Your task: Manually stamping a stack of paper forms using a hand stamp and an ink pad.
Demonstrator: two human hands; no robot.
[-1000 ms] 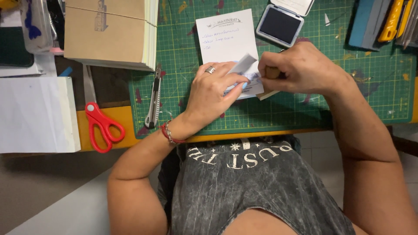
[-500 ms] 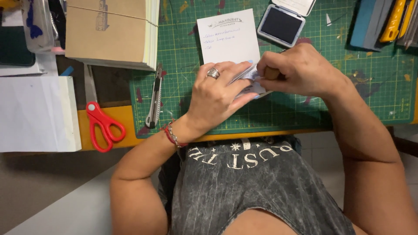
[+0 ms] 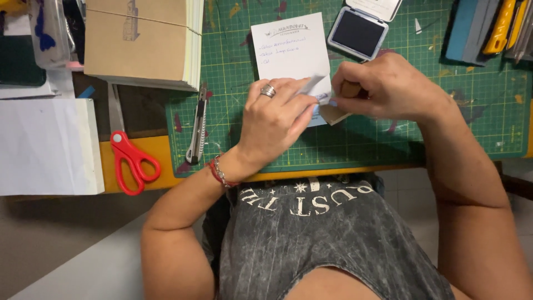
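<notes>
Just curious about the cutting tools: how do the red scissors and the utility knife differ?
The red scissors have bright plastic loop handles; the utility knife is a slim grey bar. The scissors lie off the green cutting mat, the knife on its left edge. Both lie flat, untouched, left of the left hand.

Green cutting mat (image 3: pixel 388 139) covers a yellow-edged table (image 3: pixel 166 155); greyish floor (image 3: pixel 55 244), perhaps.

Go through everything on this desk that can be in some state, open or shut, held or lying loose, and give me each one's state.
Ink pad: lid open.
Red scissors: shut, lying flat.
Utility knife: lying on the green mat, untouched.
White sheet: flat, lower corner lifted by the left hand.
Wooden stamp: gripped in the right hand.
Brown booklet stack: tied with string.
</notes>
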